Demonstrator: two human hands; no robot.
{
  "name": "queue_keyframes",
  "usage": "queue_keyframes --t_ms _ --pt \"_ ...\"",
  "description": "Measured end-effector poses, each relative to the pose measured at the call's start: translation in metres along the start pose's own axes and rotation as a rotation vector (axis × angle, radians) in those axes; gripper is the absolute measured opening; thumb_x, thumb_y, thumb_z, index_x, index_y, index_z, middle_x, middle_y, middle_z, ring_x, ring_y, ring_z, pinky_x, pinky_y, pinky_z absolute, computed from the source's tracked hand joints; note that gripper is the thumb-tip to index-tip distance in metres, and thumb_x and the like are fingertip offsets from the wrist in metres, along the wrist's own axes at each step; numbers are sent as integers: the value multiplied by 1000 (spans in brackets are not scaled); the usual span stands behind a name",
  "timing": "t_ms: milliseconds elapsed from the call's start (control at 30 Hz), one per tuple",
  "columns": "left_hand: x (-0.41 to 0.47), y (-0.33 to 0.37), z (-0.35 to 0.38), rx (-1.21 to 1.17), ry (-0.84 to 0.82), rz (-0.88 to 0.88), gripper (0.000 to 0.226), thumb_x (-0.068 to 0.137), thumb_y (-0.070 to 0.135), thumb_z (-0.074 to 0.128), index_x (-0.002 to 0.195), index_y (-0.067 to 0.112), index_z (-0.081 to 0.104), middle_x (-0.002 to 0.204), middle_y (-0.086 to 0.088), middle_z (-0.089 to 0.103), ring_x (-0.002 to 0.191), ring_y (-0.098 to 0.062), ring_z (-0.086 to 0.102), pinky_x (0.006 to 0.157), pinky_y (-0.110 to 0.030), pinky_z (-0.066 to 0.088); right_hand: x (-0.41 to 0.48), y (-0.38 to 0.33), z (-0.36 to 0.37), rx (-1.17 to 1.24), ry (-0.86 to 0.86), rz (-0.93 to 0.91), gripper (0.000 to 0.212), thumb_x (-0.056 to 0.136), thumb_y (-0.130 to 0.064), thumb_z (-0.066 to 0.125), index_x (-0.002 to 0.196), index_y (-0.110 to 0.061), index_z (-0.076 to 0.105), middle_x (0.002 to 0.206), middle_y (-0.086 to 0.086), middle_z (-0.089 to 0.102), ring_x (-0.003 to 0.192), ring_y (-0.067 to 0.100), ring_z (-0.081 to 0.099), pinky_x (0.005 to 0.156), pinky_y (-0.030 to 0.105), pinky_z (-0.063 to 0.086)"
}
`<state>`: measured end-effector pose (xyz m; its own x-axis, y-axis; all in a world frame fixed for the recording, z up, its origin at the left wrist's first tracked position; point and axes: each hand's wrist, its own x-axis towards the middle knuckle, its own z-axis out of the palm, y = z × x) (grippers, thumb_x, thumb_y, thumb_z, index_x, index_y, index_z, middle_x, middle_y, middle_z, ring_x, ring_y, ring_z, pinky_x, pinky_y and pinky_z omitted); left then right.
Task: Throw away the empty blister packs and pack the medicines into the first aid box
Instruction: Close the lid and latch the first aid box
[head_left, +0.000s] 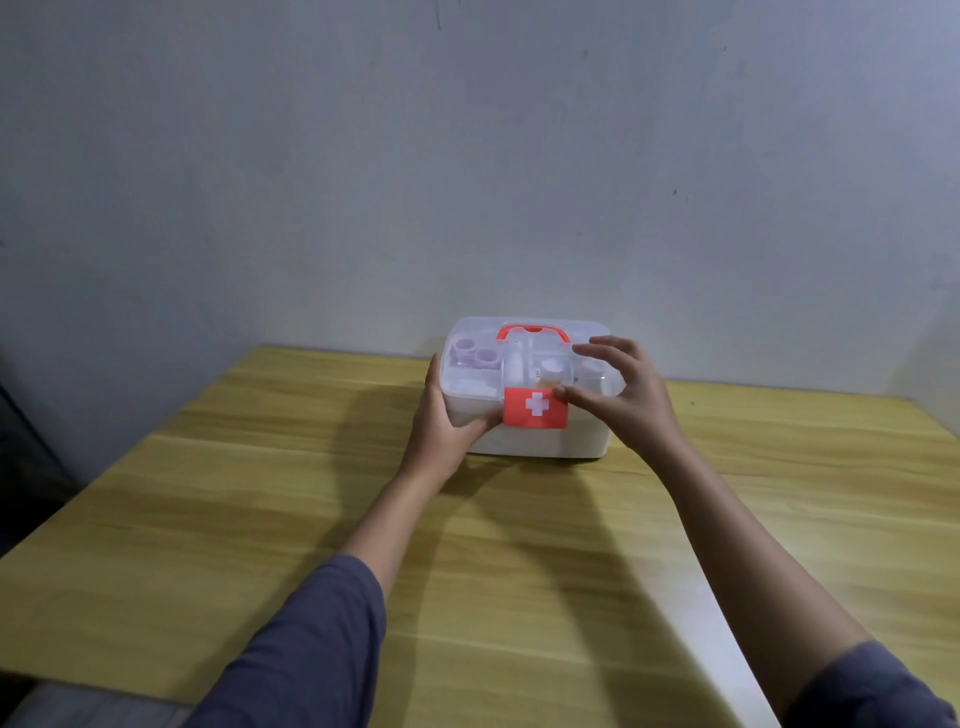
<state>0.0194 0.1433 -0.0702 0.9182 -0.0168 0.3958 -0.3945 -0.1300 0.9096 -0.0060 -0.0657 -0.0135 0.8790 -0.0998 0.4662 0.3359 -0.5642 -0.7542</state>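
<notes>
A white first aid box (550, 441) with a clear lid, a red handle (532, 331) and a red clasp with a white cross (535, 408) stands at the far middle of the wooden table. Through the shut lid I see small bottles and purple caps (474, 353). My left hand (441, 415) grips the box's left front corner, thumb by the clasp. My right hand (618, 395) rests over the lid's right side, its fingers spread and fingertips touching the lid near the clasp. No blister packs show on the table.
The wooden table (260, 519) runs from the wall toward me; its left edge drops off near a dark area (21, 467). A plain grey wall (467, 156) stands right behind the box.
</notes>
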Motion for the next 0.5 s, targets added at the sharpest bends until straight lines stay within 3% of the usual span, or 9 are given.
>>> queue_keyframes --t_ms 100,233,300,400,500 --pt "1 -3 -6 3 -61 -7 88 68 35 83 141 30 35 132 14 56 122 -2 54 101 -27 45 -5 5 1 -33 -19 -58 58 64 -30 82 117 -21 62 130 1 48 126 9 39 99 24 31" --pt "3 -5 -12 0 -124 -20 75 80 22 76 142 28 33 130 17 56 121 2 54 97 -17 43 -7 10 4 -96 -36 -111 65 63 -29 83 123 -22 57 135 4 44 137 18 30 107 28 28" --pt "3 -5 -12 9 -126 -44 73 84 31 71 145 26 32 133 16 55 123 2 52 101 -22 41 -8 11 5 -107 -33 -119 67 63 -29 82 124 -22 55 137 4 43 138 19 28 107 28 27" --pt "1 -6 -9 29 -67 -81 91 78 64 62 151 25 23 146 7 47 136 -7 41 114 -38 34 -9 13 7 -146 -37 -144 70 63 -31 82 126 -23 53 140 5 41 139 19 26 106 25 23" --pt "0 -7 -6 34 -31 -96 96 76 69 58 152 23 21 148 4 46 138 -11 40 114 -43 33 -10 15 7 -169 -33 -162 71 64 -32 82 127 -22 51 141 5 40 139 19 25 106 24 22"
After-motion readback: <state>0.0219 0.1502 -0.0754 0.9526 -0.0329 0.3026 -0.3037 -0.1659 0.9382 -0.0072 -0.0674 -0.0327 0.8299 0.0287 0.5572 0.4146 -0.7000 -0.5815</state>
